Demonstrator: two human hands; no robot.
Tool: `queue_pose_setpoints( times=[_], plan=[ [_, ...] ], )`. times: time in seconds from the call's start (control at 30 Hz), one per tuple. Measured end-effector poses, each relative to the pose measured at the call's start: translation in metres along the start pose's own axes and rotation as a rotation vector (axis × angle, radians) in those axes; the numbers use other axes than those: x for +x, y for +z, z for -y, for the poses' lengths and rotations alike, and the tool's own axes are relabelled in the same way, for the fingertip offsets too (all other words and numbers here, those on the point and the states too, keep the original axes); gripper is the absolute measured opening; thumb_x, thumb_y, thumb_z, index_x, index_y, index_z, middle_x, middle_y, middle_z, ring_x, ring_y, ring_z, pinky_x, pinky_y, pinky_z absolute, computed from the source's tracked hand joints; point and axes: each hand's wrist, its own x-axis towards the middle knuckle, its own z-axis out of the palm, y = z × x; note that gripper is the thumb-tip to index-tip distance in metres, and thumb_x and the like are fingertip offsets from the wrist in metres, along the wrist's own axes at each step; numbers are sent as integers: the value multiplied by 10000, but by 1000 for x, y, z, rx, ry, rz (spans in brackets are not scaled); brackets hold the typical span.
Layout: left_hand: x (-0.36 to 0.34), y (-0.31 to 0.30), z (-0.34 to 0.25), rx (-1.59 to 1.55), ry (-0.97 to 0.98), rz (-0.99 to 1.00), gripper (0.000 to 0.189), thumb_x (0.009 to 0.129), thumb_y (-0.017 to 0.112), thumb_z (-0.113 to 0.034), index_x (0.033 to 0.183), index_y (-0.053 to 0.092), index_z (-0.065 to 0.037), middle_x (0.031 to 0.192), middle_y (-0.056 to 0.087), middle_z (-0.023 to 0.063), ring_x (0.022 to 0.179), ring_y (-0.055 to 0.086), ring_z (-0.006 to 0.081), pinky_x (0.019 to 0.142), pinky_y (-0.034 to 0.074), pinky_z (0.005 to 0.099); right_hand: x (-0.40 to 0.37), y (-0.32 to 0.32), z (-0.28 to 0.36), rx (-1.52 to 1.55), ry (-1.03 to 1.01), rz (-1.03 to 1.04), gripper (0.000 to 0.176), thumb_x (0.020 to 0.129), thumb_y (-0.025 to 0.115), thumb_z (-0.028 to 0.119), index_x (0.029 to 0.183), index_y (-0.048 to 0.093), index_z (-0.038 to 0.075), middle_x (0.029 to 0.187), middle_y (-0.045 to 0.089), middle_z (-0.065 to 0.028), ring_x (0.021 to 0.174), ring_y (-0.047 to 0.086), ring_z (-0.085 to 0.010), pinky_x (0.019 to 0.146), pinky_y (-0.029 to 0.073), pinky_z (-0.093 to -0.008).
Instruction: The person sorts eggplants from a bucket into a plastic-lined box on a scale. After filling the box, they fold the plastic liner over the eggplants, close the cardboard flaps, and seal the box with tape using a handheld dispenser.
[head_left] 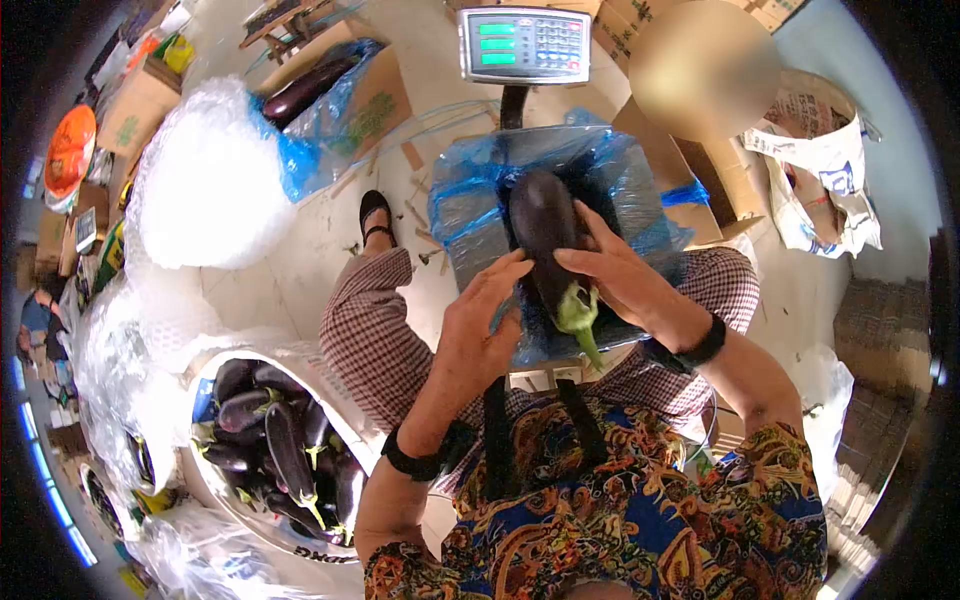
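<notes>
A large dark purple eggplant (545, 225) lies in a container lined with blue clear plastic film (465, 215), its green stem end toward me. My right hand (630, 280) is closed on its right side, with the thumb across the skin near the green cap. From the left, my left hand (480, 320) presses its fingertips against the eggplant, so it sits between both hands. Just beyond the container stands a weighing scale's display (525, 46) with lit green readouts and a keypad.
At lower left a white tub (215, 480) holds several eggplants. An open cardboard box (385, 100) with blue film and an eggplant is at upper left, near a large clear plastic bag (205, 180). Cardboard boxes (690, 180) and a white sack (825, 190) stand on the right.
</notes>
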Motion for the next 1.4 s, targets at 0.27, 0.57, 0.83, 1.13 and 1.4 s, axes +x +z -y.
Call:
queue_pose_setpoints(
  times=[0.27,0.57,0.83,1.13,1.4],
  plan=[
    [10,37,68,425,-1,-150,380,827,587,-32,1201,550,27,1260,534,259,1160,502,433,983,404,490,106,-36,-71,-1332,-327,-229,932,840,661,344,1490,97,-15,1473,198,-339,1313,267,-521,1102,233,-538],
    [10,35,42,407,-77,-200,351,853,599,-23,1201,561,-11,1289,506,233,1196,489,414,974,421,474,67,-32,-40,-1149,-330,-287,786,883,593,424,1468,241,35,1500,206,-293,1313,271,-527,1078,267,-572],
    [17,11,19,301,-212,-279,337,829,593,-28,1166,605,-16,1258,556,200,1188,530,360,982,430,447,5,-94,19,-953,-360,-252,550,890,661,225,1363,439,53,1478,331,-189,1289,443,-300,919,488,-378],
    [27,16,31,303,-258,-304,319,828,590,-51,1141,618,2,1225,591,188,1144,566,314,961,446,399,-1,-108,8,-838,-130,-154,493,906,636,232,1324,476,25,1294,532,-147,1116,577,-255,878,507,-373],
    [26,21,33,240,-310,-282,306,840,591,-74,1135,622,2,1209,596,205,1157,567,346,974,448,421,8,-91,-10,-859,11,43,522,881,657,309,1263,507,-14,1147,633,-239,954,665,-312,809,527,-388]
  ],
)
